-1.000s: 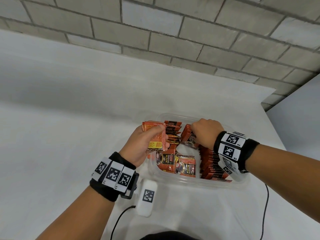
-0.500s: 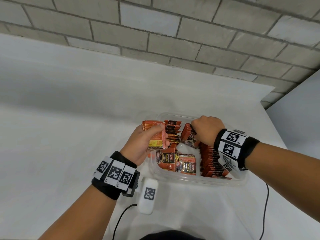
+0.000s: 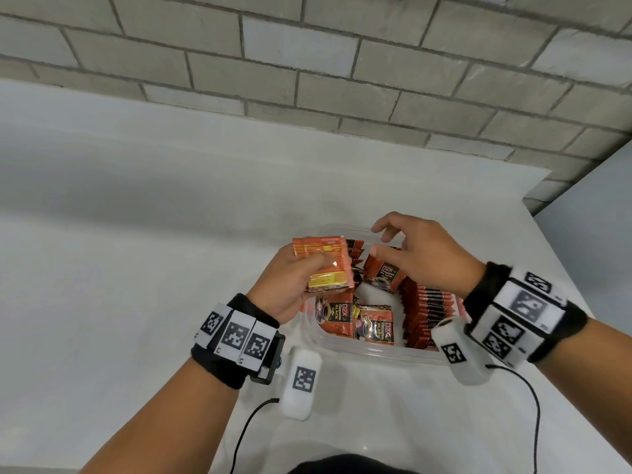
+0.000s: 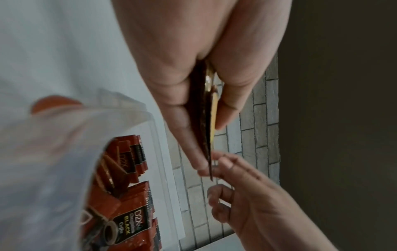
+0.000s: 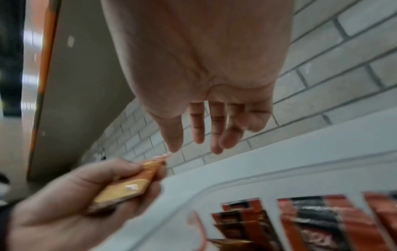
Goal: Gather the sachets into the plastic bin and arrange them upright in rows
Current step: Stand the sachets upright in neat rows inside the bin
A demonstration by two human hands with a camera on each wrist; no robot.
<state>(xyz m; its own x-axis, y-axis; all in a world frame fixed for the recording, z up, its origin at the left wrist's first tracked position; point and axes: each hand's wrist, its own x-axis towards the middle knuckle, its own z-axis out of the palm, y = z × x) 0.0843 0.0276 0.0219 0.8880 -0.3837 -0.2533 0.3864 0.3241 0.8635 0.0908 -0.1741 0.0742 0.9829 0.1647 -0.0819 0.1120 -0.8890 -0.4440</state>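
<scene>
A clear plastic bin [image 3: 345, 350] on the white table holds red and black coffee sachets. A row of sachets [image 3: 427, 313] stands upright along its right side, and loose sachets [image 3: 372, 325] lie flat near its front. My left hand [image 3: 290, 278] pinches a small stack of sachets [image 3: 325, 265] above the bin's left side, thumb on the orange and yellow back. The stack shows edge-on [image 4: 207, 129] between thumb and fingers. My right hand [image 3: 417, 251] hovers over the bin's far part, fingers spread and holding nothing [image 5: 204, 132], its fingertips close to the stack.
A grey brick wall [image 3: 307, 63] rises behind the table. The table's far right corner [image 3: 533, 186] lies beyond the bin. White tagged units [image 3: 301, 384] and black cables hang by both wrists near the table's front.
My right hand has lifted off the sachets at the back of the bin and opened, moving up towards the stack in my left hand. The left hand has kept its hold.
</scene>
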